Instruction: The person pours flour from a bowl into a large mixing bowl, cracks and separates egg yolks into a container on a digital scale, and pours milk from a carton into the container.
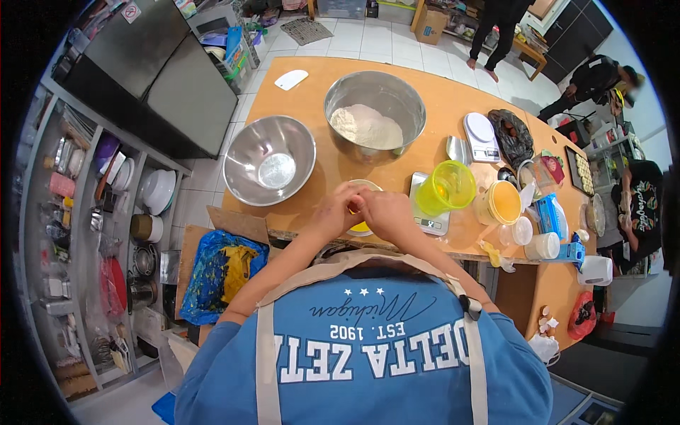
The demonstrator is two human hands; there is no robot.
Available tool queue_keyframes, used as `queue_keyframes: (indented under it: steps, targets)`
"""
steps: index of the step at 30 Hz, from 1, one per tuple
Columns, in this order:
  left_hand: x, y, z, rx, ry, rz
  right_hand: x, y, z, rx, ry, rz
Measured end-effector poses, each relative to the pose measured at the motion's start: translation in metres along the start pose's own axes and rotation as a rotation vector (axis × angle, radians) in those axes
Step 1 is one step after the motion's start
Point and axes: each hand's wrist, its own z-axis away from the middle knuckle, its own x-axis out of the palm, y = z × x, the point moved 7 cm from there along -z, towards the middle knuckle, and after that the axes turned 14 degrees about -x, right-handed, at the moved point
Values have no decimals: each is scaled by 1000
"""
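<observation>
Close together at the table's near edge, my left hand (336, 212) and my right hand (385, 214) meet with curled fingers over a small round container (366, 185). A bit of orange shows between the fingers, but what they hold is mostly hidden. Yellow contents show in the container below them. Just right of my right hand, a translucent yellow-green jug (453, 183) with egg yolk in it stands tilted on a digital kitchen scale (430, 224). Beyond my hands is a large steel mixing bowl (412, 106) with flour (372, 127).
An empty steel bowl (244, 159) stands left. On the right are a yellow-filled tub (483, 212), another scale (480, 131), lidded jars (542, 246) and a black bag (511, 138). A blue-lined bin (202, 283) sits by my left arm. Other people (641, 212) are at the right.
</observation>
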Motion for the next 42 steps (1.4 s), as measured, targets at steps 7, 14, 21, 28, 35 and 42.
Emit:
queue_keyframes:
  steps: [7,14,21,28,35,42]
  targets:
    - [4,-4,1,-174,-87,6,-39,-12,1,-23,192,-135]
    - [20,-19,5,-450,-254,20,-20,4,-1,-23,-13,-37]
    - [7,-12,4,-332,-70,209,15,59,16,242,154,-688]
    - [24,-38,11,-565,-212,640,43,63,25,370,161,-1048]
    - [25,-47,11,-721,-239,555,44,67,24,290,160,-798]
    - [22,-53,14,-699,-153,350,48,68,20,293,140,-688]
